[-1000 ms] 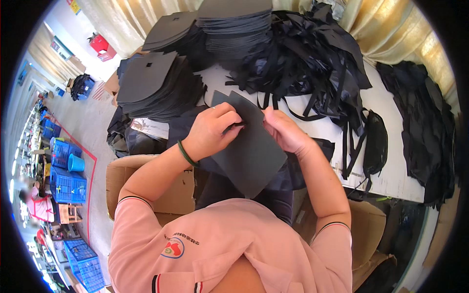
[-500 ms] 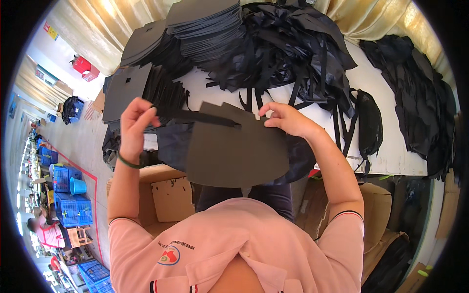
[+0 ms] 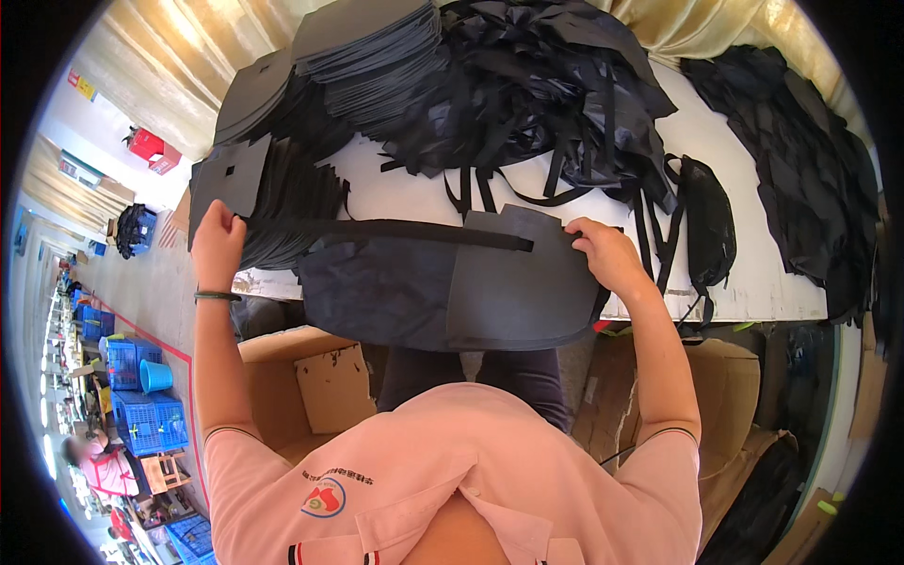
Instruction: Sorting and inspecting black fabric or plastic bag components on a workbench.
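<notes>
A black strap [image 3: 377, 231] runs nearly level from my left hand [image 3: 218, 247], whose fingers are closed round its end, to a slot in a dark grey foam sheet [image 3: 513, 292]. Pinched at the sheet's upper right corner is my right hand [image 3: 607, 252]. The sheet has a stepped top edge and a rounded lower edge. Beneath it and to its left lies a black fabric bag piece [image 3: 377, 292], spread along the table's near edge. How the strap sits behind the sheet is hidden.
Stacks of dark sheets [image 3: 367, 56] stand at the back left of the white table [image 3: 753, 235]. A heap of black fabric and straps [image 3: 556, 94] lies behind, with a small black bag [image 3: 706, 217] at right. Cardboard boxes [image 3: 311, 386] sit below the edge.
My left hand has moved left, drawing the strap out longer and straight. The sheet and my right hand have shifted right, uncovering more of the black fabric piece.
</notes>
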`<action>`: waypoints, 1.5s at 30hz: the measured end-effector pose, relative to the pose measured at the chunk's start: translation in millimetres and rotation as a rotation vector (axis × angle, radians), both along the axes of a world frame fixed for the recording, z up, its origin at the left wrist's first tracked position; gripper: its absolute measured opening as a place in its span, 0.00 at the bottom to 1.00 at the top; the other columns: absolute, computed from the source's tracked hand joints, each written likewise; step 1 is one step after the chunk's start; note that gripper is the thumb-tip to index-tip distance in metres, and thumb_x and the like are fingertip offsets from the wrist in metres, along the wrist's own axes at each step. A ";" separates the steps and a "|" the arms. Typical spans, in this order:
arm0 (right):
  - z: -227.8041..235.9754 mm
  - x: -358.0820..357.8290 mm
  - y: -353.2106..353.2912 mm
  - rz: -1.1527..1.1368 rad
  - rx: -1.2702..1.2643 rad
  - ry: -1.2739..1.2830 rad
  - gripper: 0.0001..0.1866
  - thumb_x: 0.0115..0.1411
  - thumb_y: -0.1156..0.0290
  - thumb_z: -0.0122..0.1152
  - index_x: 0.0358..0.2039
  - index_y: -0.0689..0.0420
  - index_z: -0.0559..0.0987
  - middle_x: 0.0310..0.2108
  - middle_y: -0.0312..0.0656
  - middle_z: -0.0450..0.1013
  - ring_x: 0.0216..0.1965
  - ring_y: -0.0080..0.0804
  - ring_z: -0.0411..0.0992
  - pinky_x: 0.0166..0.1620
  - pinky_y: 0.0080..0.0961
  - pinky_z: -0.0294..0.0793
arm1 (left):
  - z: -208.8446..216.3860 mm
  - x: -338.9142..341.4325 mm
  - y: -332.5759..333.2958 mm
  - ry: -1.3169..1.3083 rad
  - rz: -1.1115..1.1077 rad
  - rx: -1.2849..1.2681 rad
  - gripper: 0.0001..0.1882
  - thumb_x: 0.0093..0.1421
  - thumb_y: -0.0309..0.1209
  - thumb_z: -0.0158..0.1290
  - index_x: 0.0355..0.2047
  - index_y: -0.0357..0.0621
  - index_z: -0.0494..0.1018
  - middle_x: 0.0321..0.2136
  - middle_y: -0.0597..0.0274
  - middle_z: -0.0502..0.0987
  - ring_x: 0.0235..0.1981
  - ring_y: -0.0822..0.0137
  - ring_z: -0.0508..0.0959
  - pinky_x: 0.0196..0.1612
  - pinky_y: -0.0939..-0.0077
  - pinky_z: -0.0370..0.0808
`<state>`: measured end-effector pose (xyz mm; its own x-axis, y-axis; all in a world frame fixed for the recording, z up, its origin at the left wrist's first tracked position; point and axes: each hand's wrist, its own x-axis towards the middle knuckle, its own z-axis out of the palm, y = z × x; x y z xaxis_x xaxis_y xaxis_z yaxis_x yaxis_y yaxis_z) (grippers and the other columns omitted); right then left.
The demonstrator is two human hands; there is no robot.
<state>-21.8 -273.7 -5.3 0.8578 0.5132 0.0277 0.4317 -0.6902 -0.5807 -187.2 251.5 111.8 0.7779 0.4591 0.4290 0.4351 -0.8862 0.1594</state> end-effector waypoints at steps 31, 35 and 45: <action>30.9 -68.2 20.2 0.002 -0.073 -0.581 0.20 0.46 0.66 0.72 0.39 0.55 0.76 0.29 0.37 0.70 0.30 0.34 0.72 0.39 0.33 0.63 | -72.5 176.7 -263.4 1.217 -1.238 -0.938 0.22 0.56 0.26 0.62 0.51 0.36 0.73 0.43 0.60 0.81 0.44 0.69 0.78 0.51 0.73 0.72; 35.6 -69.4 20.5 -0.015 -0.095 -0.624 0.20 0.47 0.68 0.71 0.40 0.55 0.76 0.29 0.37 0.69 0.31 0.35 0.71 0.40 0.34 0.63 | -70.3 171.4 -264.0 1.158 -1.143 -1.080 0.29 0.55 0.25 0.62 0.57 0.38 0.68 0.47 0.59 0.78 0.47 0.69 0.76 0.54 0.73 0.71; 42.7 -74.5 25.8 -0.044 -0.110 -0.631 0.18 0.48 0.70 0.70 0.39 0.57 0.76 0.29 0.38 0.68 0.31 0.35 0.71 0.41 0.34 0.63 | -71.3 172.2 -263.7 0.932 -1.304 -1.100 0.41 0.51 0.23 0.63 0.65 0.44 0.59 0.59 0.59 0.70 0.57 0.67 0.71 0.63 0.69 0.64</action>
